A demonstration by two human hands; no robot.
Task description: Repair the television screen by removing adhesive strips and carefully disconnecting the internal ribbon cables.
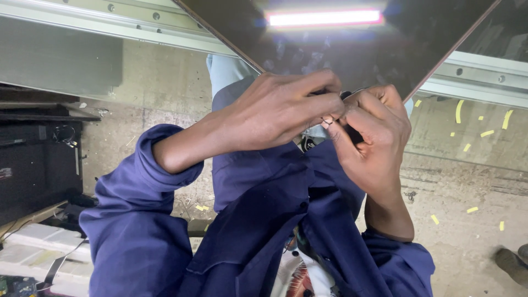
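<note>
- Dark glossy panel (341,49) fills the top middle of the view, tilted, its lower corner coming down to where both hands meet; a bright strip light (324,18) reflects on its surface.
- Left hand (286,107) reaches in from the left, fingers curled tight and pinched at the panel's corner edge, thumb and fingertips pressed together against something too small to make out.
- Right hand (371,137) comes up from below on the right, fingers folded around a small dark object (352,132) at the same corner; what that object is cannot be told.
- The 2 hands touch each other at the fingertips, right at the panel's lower edge.
- Both arms wear blue sleeves (137,220), pushed up to the forearm; the same blue work clothes cover the lap beneath the hands.
- Grey metal rails (137,22) run behind the panel on the left and on the right.
- Concrete floor (456,187) lies below, with small yellow scraps (459,113) scattered on the right side.
- Dark box (38,159) stands at the left edge, with a white slab (33,242) near it lower down.
- A dark shoe (511,264) shows at the bottom right corner.
</note>
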